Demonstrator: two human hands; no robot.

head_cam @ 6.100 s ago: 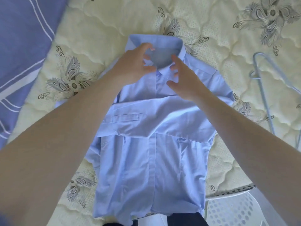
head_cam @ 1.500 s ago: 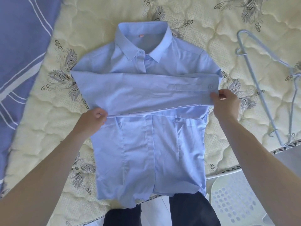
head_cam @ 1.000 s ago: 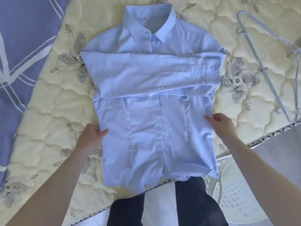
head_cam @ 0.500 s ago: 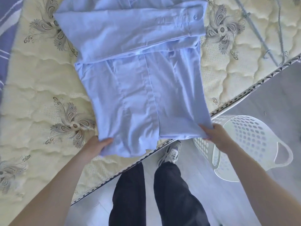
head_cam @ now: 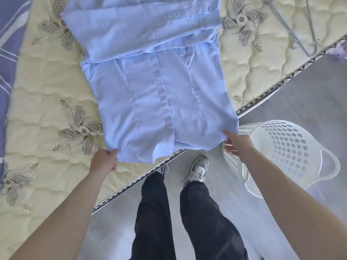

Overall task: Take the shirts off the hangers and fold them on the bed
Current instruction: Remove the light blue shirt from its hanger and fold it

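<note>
On quilted mattress (head_cam: pixel 47 113): left hand (head_cam: pixel 104 160), right hand (head_cam: pixel 237 145) pinch shirt (head_cam: pixel 159 102) hem; basket (head_cam: pixel 281 147) on floor (head_cam: pixel 300 94).

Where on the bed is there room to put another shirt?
The widest bare patch of mattress lies between the shirt and the striped blue sheet. A narrower strip sits between the shirt and the hanger. The near edge is crowded: left hand and right hand hold the hem there.
</note>
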